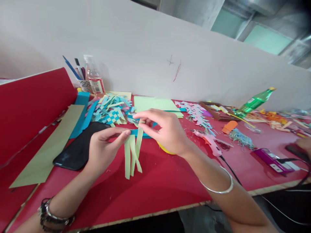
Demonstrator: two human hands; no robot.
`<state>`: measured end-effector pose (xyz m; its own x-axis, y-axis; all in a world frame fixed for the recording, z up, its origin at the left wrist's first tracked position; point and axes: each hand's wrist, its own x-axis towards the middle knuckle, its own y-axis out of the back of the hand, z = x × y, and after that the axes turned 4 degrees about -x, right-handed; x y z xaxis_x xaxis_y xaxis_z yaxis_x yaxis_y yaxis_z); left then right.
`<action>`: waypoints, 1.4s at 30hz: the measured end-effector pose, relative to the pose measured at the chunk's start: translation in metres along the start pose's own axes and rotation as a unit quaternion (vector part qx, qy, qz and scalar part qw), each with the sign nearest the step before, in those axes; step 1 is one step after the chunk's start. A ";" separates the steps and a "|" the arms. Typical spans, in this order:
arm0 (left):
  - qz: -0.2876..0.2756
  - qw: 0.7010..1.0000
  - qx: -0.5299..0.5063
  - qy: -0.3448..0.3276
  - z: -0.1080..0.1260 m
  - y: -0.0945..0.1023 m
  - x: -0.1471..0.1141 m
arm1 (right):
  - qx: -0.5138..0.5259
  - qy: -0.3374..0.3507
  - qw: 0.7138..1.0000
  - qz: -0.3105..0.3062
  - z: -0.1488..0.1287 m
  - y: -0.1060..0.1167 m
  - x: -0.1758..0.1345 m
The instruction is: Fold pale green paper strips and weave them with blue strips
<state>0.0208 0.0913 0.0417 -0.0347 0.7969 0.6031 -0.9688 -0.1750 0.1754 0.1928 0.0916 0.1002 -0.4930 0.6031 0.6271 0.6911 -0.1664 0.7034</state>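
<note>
Several pale green paper strips point(132, 155) hang down between my two hands above the red table. My left hand point(105, 142) pinches the strips near their top with thumb and forefinger. To its right, my right hand point(162, 127) is closed in a pinch at the top of another strip of the bunch. A blue paper strip point(147, 134) shows behind the hanging ends, partly covered by my right hand. Just behind the hands lies a blue and pale green woven paper piece point(114, 116) on a heap of cut strips.
A black phone point(75, 152) and a pale green sheet point(48, 149) lie left. A bottle point(95, 77) and pen cup point(85, 84) stand behind. On the right are a pink glue gun point(209, 142), a purple power strip point(273, 161), a green bottle point(256, 102) and another person's hand point(305, 144).
</note>
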 end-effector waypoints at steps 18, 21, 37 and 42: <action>-0.009 0.999 0.035 -0.012 0.007 0.003 0.000 | -0.003 -0.012 0.998 0.060 -0.007 -0.013 -0.008; -0.007 0.999 0.053 -0.010 0.006 0.004 0.000 | -0.030 0.008 0.996 0.080 -0.005 -0.017 -0.012; -0.002 0.996 0.083 -0.016 0.005 0.006 0.000 | -0.060 0.008 0.997 0.048 -0.003 -0.025 -0.020; 0.008 0.997 0.081 -0.013 0.007 0.007 0.001 | -0.057 0.003 0.997 0.050 -0.006 -0.026 -0.018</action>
<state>0.0156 0.0872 0.0487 -0.0415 0.7782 0.6266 -0.9154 -0.2809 0.2882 0.1810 0.0803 0.0727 -0.4278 0.5749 0.6975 0.6726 -0.3131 0.6705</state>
